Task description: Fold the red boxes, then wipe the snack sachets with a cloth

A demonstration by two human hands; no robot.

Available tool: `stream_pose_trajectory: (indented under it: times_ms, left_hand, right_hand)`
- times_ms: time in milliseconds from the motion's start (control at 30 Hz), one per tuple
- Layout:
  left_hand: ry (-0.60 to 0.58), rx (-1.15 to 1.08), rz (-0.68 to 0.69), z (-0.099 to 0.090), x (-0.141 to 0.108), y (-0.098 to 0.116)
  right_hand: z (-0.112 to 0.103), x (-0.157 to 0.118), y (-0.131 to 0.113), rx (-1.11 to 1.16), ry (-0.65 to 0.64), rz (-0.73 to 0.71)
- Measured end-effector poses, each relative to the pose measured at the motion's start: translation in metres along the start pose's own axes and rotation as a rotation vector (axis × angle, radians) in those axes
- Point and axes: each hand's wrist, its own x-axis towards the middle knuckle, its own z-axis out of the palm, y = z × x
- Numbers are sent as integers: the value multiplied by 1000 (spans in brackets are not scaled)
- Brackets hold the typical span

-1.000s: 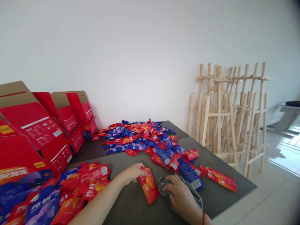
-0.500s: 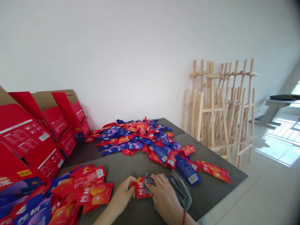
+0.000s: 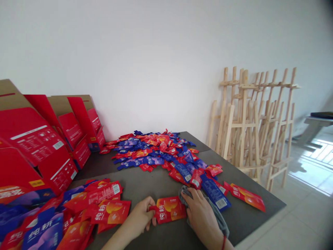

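A red sachet with orange fruit printed on it (image 3: pixel 171 209) lies flat on the dark table in front of me. My left hand (image 3: pixel 143 214) pinches the sachet's narrow left end between thumb and fingers. At its right edge, my right hand (image 3: pixel 201 211) presses down a grey cloth (image 3: pixel 217 213), with fingers bent over the bunched part and the rest trailing under the palm. To the left lies a pile of red and blue sachets (image 3: pixel 110 211). A blue sachet (image 3: pixel 215 192) and another red sachet (image 3: pixel 247 196) rest beyond my right hand.
A large heap of red and blue sachets (image 3: pixel 153 149) covers the back of the table (image 3: pixel 130 184). Open red cardboard boxes (image 3: pixel 39 142) stand along the left. Several wooden easels (image 3: pixel 244 128) lean together beyond the table's right edge, near the white wall.
My right hand and the cloth have slid right, from over the sachet to its right edge, uncovering its printed face. My left hand keeps its pinch. The view has turned slightly left.
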Motion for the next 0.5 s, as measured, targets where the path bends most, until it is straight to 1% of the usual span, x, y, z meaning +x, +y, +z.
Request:
stream_pose_trajectory:
  times_ms: [67,167,233,267,333,500]
  left_hand:
    - [3,-39,8,3,1,-2]
    - [-10,-68,36,7,3,-5]
    - [-10,-60,53,8,3,-6]
    - [-12,-55,52,8,4,-7]
    - [-16,-47,30,8,4,-7]
    - [-13,-54,-23,7,3,-5]
  right_hand:
    - [5,-2,-14,50,7,-84]
    - [17,-3,-35,93,-43,-281]
    - [25,-2,-42,88,-82,-358]
    - [27,-2,-42,79,-90,-357]
    - [28,-1,-38,59,-77,-290]
    - [16,-2,-5,-16,-42,-72]
